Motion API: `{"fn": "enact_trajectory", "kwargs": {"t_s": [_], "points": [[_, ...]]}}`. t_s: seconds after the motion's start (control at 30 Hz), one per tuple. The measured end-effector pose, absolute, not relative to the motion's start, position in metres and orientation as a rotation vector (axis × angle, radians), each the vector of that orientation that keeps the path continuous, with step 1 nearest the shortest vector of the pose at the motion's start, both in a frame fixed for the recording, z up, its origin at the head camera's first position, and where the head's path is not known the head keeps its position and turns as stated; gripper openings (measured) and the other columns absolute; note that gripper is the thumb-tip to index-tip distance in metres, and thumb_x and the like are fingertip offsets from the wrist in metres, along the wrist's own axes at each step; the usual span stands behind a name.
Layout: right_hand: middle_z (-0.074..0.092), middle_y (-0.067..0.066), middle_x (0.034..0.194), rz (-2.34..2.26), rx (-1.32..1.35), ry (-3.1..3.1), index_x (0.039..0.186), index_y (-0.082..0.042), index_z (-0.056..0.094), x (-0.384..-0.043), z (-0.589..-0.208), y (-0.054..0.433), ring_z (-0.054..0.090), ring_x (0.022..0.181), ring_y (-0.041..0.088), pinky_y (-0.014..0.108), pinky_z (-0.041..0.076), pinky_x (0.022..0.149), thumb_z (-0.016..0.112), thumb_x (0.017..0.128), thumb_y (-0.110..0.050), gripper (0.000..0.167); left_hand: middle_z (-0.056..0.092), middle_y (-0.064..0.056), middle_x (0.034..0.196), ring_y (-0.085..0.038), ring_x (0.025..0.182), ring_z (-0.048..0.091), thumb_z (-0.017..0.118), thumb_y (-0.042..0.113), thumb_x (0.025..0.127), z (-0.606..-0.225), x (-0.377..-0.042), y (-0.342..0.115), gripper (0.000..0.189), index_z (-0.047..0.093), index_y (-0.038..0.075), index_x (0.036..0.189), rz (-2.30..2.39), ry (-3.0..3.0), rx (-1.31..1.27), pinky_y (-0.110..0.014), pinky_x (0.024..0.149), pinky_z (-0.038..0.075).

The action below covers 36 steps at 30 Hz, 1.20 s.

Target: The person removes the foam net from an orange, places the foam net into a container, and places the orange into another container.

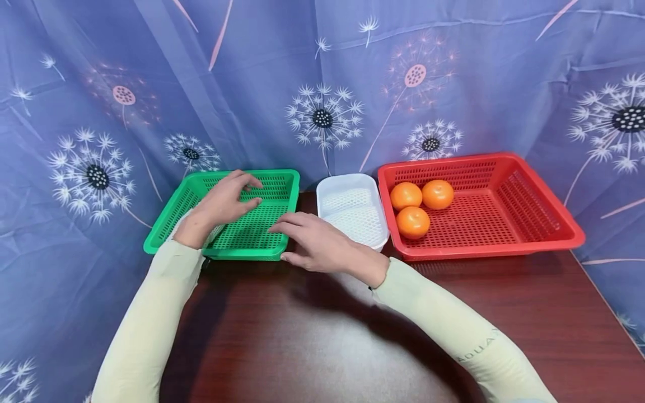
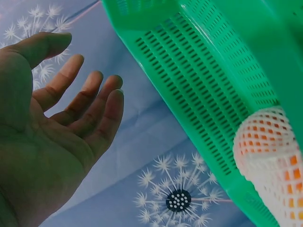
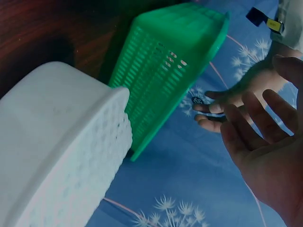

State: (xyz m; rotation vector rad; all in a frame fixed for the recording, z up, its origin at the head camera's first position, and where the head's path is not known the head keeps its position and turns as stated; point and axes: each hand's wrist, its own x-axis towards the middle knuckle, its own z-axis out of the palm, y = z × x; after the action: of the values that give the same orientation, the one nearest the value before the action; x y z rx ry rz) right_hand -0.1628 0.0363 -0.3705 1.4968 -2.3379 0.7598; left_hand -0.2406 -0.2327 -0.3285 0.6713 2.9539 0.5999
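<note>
My left hand (image 1: 227, 198) hovers over the green basket (image 1: 294, 190), fingers loosely bent and apart, with nothing in its grasp. Inside that basket, an orange in a white foam net (image 2: 270, 142) shows in the left wrist view; in the head view the left hand and wrist mostly hide it. My right hand (image 1: 314, 240) hangs palm down near the basket's front right corner, also without anything in its relaxed fingers. Just beyond the right hand stands a small white basket (image 1: 325, 183), with a white mesh pattern showing inside.
A large red basket (image 1: 504, 249) stands at the right, with three bare oranges (image 1: 413, 223) grouped at its left end. All three baskets line the back of the dark wooden table (image 1: 302, 347). Behind them hangs a blue curtain (image 1: 252, 112) printed with dandelions.
</note>
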Motion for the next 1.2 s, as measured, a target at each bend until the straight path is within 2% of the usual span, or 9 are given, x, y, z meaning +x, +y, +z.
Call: {"fn": "enact_trajectory", "kwargs": {"t_s": [0.33, 0.63, 0.87, 1.0, 1.2], "points": [[0.064, 0.005, 0.132, 0.7, 1.522, -2.386, 0.138, -0.007, 0.065, -0.165, -0.378, 0.021, 0.06, 0.124, 0.021, 0.036, 0.047, 0.109, 0.077, 0.097, -0.024, 0.046, 0.053, -0.018, 0.145, -0.041, 0.13, 0.055, 0.069, 0.021, 0.104, -0.329, -0.243, -0.257, 0.037, 0.063, 0.006, 0.138, 0.59, 2.954, 0.591, -0.059, 0.103, 0.048], [0.065, 0.006, 0.13, 0.712, 1.54, -2.384, 0.138, -0.006, 0.064, -0.169, -0.388, 0.013, 0.062, 0.122, 0.022, 0.035, 0.046, 0.11, 0.077, 0.096, -0.019, 0.046, 0.054, -0.021, 0.141, -0.043, 0.127, 0.057, 0.066, 0.02, 0.105, -0.336, -0.247, -0.283, 0.036, 0.063, 0.004, 0.137, 0.618, 2.945, 0.483, -0.06, 0.102, 0.049], [0.066, 0.008, 0.129, 0.718, 1.558, -2.39, 0.14, -0.003, 0.064, -0.168, -0.396, 0.009, 0.061, 0.121, 0.023, 0.034, 0.046, 0.11, 0.076, 0.097, -0.013, 0.046, 0.052, -0.023, 0.147, -0.043, 0.128, 0.058, 0.063, 0.022, 0.107, -0.344, -0.243, -0.301, 0.036, 0.062, 0.003, 0.138, 0.699, 2.912, 0.418, -0.061, 0.104, 0.048], [0.068, 0.009, 0.125, 0.722, 1.55, -2.384, 0.137, -0.001, 0.066, -0.169, -0.401, 0.008, 0.062, 0.118, 0.024, 0.035, 0.047, 0.108, 0.074, 0.096, -0.008, 0.042, 0.053, -0.024, 0.145, -0.043, 0.128, 0.057, 0.06, 0.024, 0.108, -0.348, -0.241, -0.309, 0.038, 0.06, 0.001, 0.139, 0.705, 2.897, 0.399, -0.06, 0.105, 0.047], [0.07, 0.008, 0.115, 0.742, 1.556, -2.364, 0.125, 0.0, 0.071, -0.173, -0.405, 0.006, 0.064, 0.11, 0.023, 0.034, 0.049, 0.106, 0.071, 0.094, 0.001, 0.031, 0.059, -0.027, 0.136, -0.045, 0.122, 0.059, 0.062, 0.018, 0.106, -0.35, -0.239, -0.323, 0.038, 0.06, -0.005, 0.137, 0.657, 2.935, 0.41, -0.061, 0.102, 0.049]]}}
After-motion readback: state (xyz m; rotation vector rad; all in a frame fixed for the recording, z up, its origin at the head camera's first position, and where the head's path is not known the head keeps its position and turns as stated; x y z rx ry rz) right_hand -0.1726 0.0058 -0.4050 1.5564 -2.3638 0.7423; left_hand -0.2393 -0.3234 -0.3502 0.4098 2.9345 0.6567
